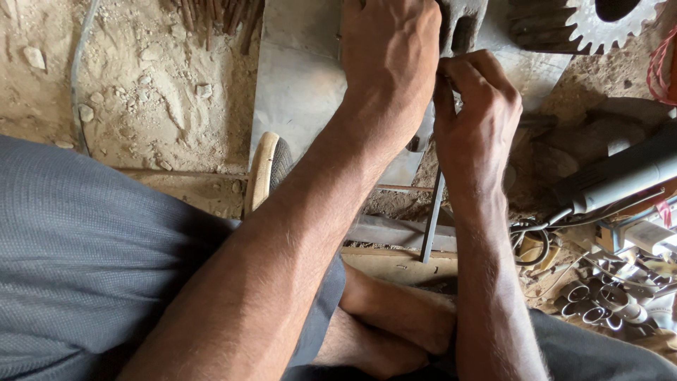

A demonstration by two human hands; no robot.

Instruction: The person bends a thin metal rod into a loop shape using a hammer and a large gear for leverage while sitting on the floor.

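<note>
Key relation: the thin metal bar (431,219) runs nearly straight up and down in my view, its long axis leaning slightly, its lower end free near my legs and its upper end hidden under my right hand (474,123).
Nearer hand: my right hand is on the bar; my left hand (390,63) sits just beside it, touching at the fingertips.
Right hand: closed, fingers curled round the top of the bar.
Left hand: pressed palm-down on the grey metal sheet (300,85); I cannot tell whether it pinches anything beneath.
Bar: flat, narrow, dull grey steel, straight edges.
Sheet: smooth, matt, pale grey, lying on sandy ground (141,85).
Block above my hands: rough cast metal piece (462,21), dark, with a slot.
Upper right: toothed gear wheel (610,25), pale, jagged rim.
Right side: grey power tool (620,176) with cable, and short white tube rings (599,303) below it.
Under my forearm: sandal (268,169), worn cream edge, dark tread.
</note>
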